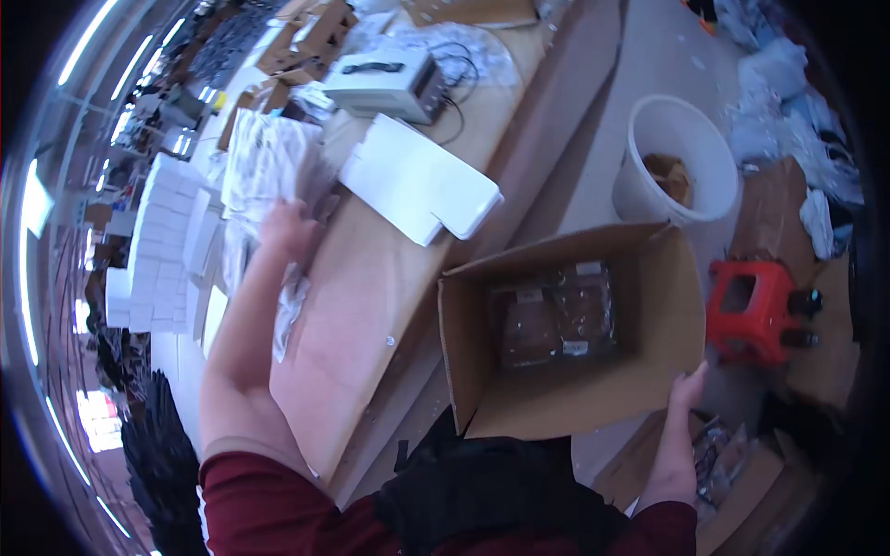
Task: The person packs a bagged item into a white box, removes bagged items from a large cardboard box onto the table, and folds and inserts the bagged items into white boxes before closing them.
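Note:
My right hand (pixel 687 387) grips the lower right edge of an open cardboard box (pixel 547 408). Inside the box, at its bottom, lie clear plastic-wrapped packages (pixel 556 315) with small white labels. My left hand (pixel 289 229) is stretched out over the workbench, at the lower end of a pile of plastic-wrapped packages (pixel 269 162). It is blurred, and whether its fingers hold anything cannot be made out. Right of it, flat white cartons (pixel 417 181) lie on the wooden bench top (pixel 334 315).
A grey device (pixel 385 83) with black cables sits farther up the bench. Stacked white boxes (pixel 162 246) stand at the left. Beyond the cardboard box are a white bin (pixel 681 139) and a red stool (pixel 749 310). Another carton (pixel 751 500) with wrapped items lies at the lower right.

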